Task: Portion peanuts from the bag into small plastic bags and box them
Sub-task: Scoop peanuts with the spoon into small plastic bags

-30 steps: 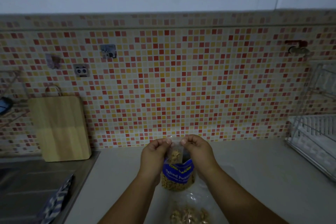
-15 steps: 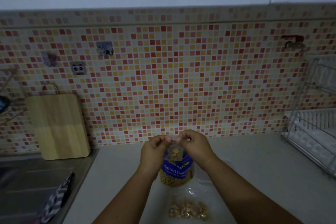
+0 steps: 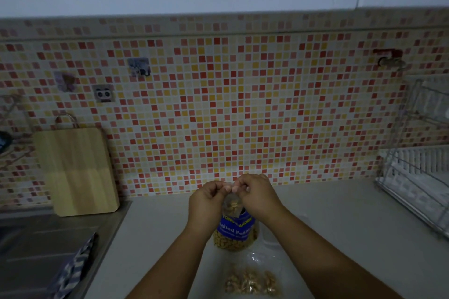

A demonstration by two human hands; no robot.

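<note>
A blue-labelled bag of salted peanuts (image 3: 235,233) stands upright on the pale counter (image 3: 340,221). Just above it I hold a small clear plastic bag (image 3: 232,205) with a few peanuts in its bottom. My left hand (image 3: 209,204) and my right hand (image 3: 257,195) both pinch its top edge, fingertips close together. Several small filled bags of peanuts (image 3: 252,283) lie on the counter in front of the big bag, between my forearms. No box is in view.
A wooden cutting board (image 3: 77,170) leans on the mosaic wall at the left, beside a steel sink (image 3: 48,245) with a striped cloth (image 3: 73,272) on its edge. A wire dish rack (image 3: 418,182) stands at the right.
My fingertips have drawn closer together along the small bag's top edge, and the bag hangs narrower. The view has tilted down slightly, showing more of the filled bags.
</note>
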